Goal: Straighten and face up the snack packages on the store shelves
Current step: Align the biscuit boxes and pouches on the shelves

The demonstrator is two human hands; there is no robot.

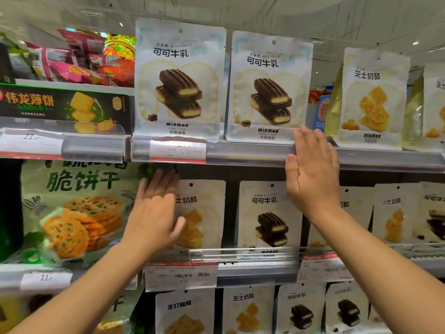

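Both hands are flat-fingered, gripping nothing: my left hand (154, 213) lies on a middle-shelf cheese pouch (202, 213), my right hand (310, 169) on the top shelf rail (240, 156). I judge I'm squaring the upper cocoa-milk pouches (269, 85), printed "可可牛乳" and "minmon", so next nudge the right one flush with its neighbour.

Top shelf edge carries a clear plastic rail (240, 154) with a white and red price label (177, 151) tucked behind it. Left section: a second clear rail (94, 150) with a white tag (31, 141), its handwritten number blurred. Lower shelf edge: price label (180, 276) with red top strip; another white tag (45, 279) at far left. Above: ceiling (313, 10) with small recessed lights (415, 42).
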